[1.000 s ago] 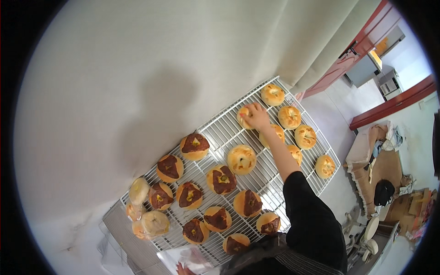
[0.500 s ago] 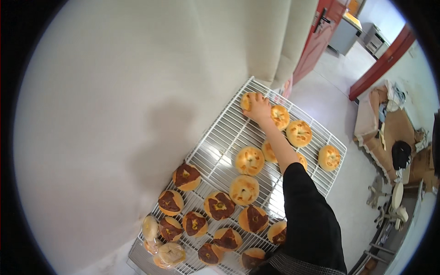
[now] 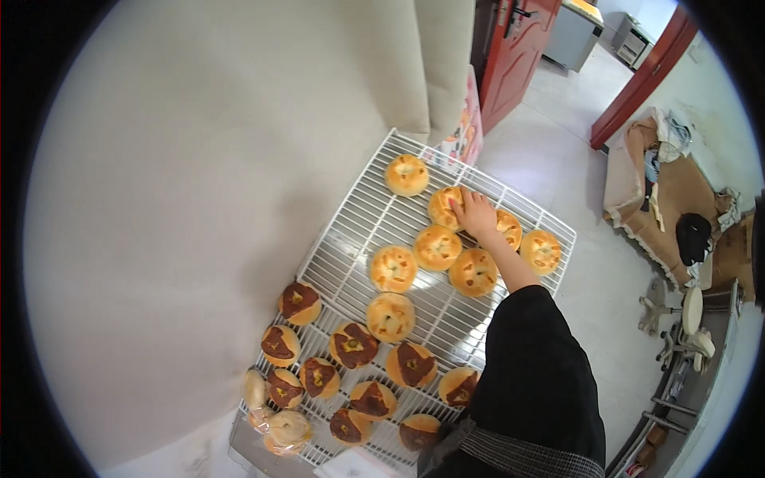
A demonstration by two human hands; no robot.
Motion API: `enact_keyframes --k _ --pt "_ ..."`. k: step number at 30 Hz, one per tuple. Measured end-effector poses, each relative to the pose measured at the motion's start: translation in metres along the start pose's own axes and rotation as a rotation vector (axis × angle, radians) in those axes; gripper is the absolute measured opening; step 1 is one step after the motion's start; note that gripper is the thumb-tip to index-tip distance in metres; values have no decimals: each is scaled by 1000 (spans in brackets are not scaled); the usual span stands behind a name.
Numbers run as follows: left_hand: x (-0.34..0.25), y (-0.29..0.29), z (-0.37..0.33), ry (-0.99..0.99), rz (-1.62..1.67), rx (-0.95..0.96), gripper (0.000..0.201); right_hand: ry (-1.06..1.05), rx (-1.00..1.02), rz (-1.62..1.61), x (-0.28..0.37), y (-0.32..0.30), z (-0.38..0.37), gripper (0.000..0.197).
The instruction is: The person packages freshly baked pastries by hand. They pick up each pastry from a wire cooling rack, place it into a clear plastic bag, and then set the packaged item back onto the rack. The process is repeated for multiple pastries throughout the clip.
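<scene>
Across a white wire cooling rack (image 3: 357, 219), golden ring-shaped breads and brown-topped round buns (image 3: 354, 345). Right hand (image 3: 480, 217) at one golden ring-shaped bread (image 3: 444, 209) toward the far end, thumb touching; cannot tell if grip is closed. Plain beige wall (image 3: 199, 159) left, pale floor (image 3: 574, 191) right, red panelled door (image 3: 518, 68) beyond.

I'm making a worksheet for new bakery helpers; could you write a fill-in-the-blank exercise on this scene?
1. The person's ____ hand touches a golden bagel.
2. The sleeve on that arm is ____.
3. The open door beyond the wire rack is ____.
4. Altogether, ____ unwrapped golden bagels lie on the rack.

Missing words: right; black; red; eight.
</scene>
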State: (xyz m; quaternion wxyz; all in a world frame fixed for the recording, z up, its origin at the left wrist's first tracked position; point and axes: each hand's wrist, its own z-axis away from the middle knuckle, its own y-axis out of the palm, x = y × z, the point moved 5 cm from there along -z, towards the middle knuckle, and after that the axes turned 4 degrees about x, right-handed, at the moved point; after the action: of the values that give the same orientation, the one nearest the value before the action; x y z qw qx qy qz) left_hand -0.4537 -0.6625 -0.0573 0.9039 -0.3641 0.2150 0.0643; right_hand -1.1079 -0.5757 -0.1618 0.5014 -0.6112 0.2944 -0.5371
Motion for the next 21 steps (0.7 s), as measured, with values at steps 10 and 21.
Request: enact_keyframes --k 10,21 --pt "4 31 65 10 226 176 27 -17 -148 307 -114 -75 149 67" --pt "-107 45 -6 379 624 184 19 139 254 -185 -116 -94 162 65"
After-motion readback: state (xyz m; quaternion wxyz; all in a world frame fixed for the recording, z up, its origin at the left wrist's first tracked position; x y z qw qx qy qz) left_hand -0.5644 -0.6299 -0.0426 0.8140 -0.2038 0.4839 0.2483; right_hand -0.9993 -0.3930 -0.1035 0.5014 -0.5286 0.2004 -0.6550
